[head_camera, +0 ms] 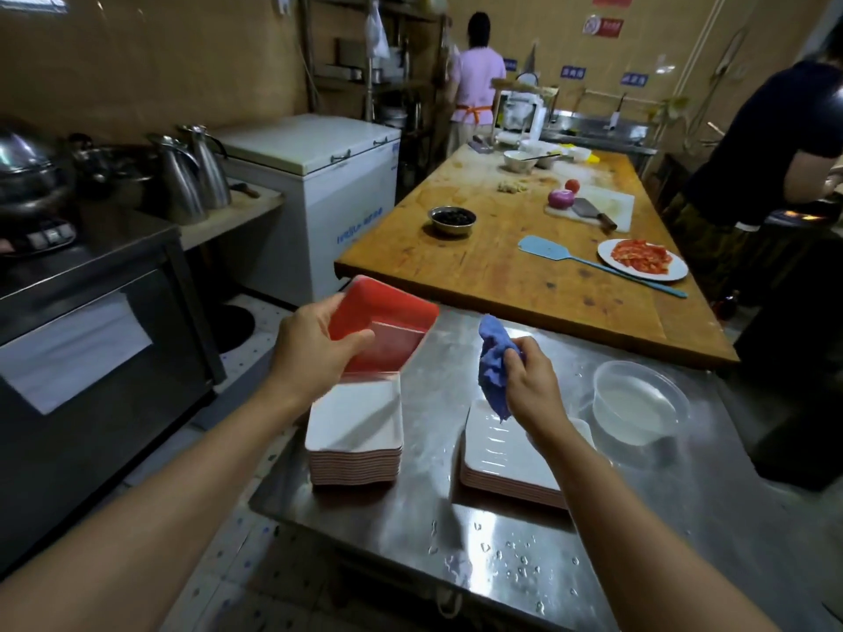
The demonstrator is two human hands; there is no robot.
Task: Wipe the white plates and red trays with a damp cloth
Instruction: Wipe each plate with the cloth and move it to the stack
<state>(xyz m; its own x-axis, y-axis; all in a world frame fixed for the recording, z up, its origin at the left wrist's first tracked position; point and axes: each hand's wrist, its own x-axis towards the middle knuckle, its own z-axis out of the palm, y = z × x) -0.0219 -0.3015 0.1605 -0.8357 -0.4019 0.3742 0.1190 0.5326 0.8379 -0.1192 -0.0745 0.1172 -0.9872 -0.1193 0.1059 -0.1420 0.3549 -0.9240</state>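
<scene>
My left hand grips a red tray by its near left edge and holds it tilted in the air above a tall stack of white plates. My right hand holds a bunched blue cloth that hangs down over a second, lower stack of white plates. Both stacks stand on a wet steel table. The cloth is apart from the red tray.
A clear plastic tub stands to the right of the plates. Beyond is a long wooden table with a cleaver, bowls and a plate of sliced tomato. A dark oven cabinet is at left. Two people stand at the back and right.
</scene>
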